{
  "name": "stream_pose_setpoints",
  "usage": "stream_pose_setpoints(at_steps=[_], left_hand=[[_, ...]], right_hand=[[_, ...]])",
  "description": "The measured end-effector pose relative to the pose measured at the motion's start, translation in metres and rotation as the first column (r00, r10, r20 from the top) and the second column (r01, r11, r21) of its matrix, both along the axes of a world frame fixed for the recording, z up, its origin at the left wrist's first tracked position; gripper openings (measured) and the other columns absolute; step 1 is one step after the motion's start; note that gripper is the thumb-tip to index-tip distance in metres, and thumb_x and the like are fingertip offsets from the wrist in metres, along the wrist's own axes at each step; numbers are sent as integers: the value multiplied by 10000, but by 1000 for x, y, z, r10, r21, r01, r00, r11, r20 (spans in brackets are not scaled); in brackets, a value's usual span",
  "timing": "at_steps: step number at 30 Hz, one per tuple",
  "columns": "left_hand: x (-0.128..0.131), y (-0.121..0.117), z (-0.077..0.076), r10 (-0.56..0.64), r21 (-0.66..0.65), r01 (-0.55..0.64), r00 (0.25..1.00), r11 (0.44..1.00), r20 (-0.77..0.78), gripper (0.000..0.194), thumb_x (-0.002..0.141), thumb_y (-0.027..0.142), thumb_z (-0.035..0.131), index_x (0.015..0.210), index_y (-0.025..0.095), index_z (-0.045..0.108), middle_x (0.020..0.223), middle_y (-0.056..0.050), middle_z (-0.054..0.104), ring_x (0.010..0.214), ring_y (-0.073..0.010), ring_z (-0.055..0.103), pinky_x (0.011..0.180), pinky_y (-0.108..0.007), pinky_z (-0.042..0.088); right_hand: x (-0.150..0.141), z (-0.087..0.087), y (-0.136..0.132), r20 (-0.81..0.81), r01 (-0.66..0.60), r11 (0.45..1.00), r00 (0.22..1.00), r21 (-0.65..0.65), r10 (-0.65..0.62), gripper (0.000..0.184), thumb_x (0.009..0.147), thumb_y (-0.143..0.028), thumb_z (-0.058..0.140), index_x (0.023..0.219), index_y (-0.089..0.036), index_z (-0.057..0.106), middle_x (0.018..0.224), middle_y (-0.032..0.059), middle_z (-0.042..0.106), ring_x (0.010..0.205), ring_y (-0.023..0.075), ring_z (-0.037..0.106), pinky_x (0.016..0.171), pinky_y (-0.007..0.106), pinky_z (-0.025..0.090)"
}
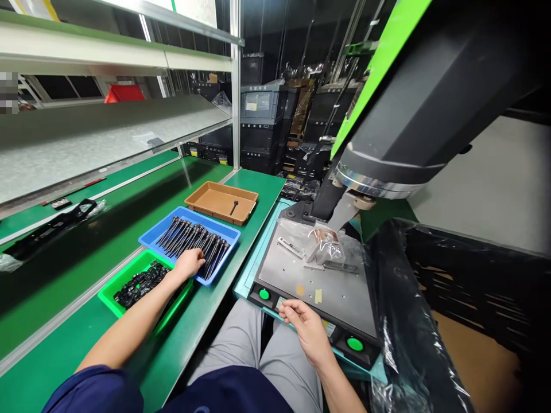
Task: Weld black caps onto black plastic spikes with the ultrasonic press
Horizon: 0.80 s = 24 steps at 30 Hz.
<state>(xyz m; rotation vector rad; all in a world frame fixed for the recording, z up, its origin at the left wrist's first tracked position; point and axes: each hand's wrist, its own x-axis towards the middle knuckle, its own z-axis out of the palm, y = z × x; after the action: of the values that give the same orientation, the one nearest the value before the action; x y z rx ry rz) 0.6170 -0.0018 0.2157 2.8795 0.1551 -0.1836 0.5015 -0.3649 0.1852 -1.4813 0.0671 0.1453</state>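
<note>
My left hand (pixel 189 265) is over the near side of a blue tray (pixel 148 236), its fingers curled down at a row of black rods with thicker heads (pixel 196 235). Whatever its fingertips grip is hidden. In front of the machine's control bar, between two round green buttons (pixel 264 294), hovers my right hand (pixel 305 327), thumb and fingers pinched together; anything between them is too small to make out. Under my left forearm, a green tray (pixel 112 292) holds many small black parts (pixel 144 284).
A brown tray (pixel 206 201) with one black rod (pixel 234 207) stands behind the blue one. The machine's metal plate (pixel 275 267) carries a clear fixture (pixel 327 246) under a large black-and-green machine head (pixel 400 115). Right of it is a plastic-lined black crate (pixel 413 310).
</note>
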Motion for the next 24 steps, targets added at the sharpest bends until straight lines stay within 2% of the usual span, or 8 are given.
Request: stream_pose_setpoints(at_steps=[7,18,24], left_hand=[[3,0,-8,-6,55,6,1000,998,-11,176,810,309,587,917,202,678,928,-93,722,926,-252,652,769,-305,463],[6,0,-7,-33,31,34,999,999,-26,204,807,324,592,938,204,693,962,-82,733,938,-244,657,775,-298,470],[20,-8,-5,11,53,-12,1000,999,13,223,842,292,504,946,200,679,953,-95,724,941,-251,658,758,-310,476]], right_hand=[[-14,-15,-11,-29,33,999,999,-33,-34,437,737,-586,711,887,-176,692,863,112,721,779,252,654,716,369,494],[-31,-33,-31,-123,179,982,975,-55,-185,490,679,-617,737,888,-175,707,852,107,718,784,259,641,700,363,503],[-38,-39,-31,-147,202,978,967,-51,-208,486,675,-620,736,880,-181,713,839,101,718,784,261,645,692,362,512]])
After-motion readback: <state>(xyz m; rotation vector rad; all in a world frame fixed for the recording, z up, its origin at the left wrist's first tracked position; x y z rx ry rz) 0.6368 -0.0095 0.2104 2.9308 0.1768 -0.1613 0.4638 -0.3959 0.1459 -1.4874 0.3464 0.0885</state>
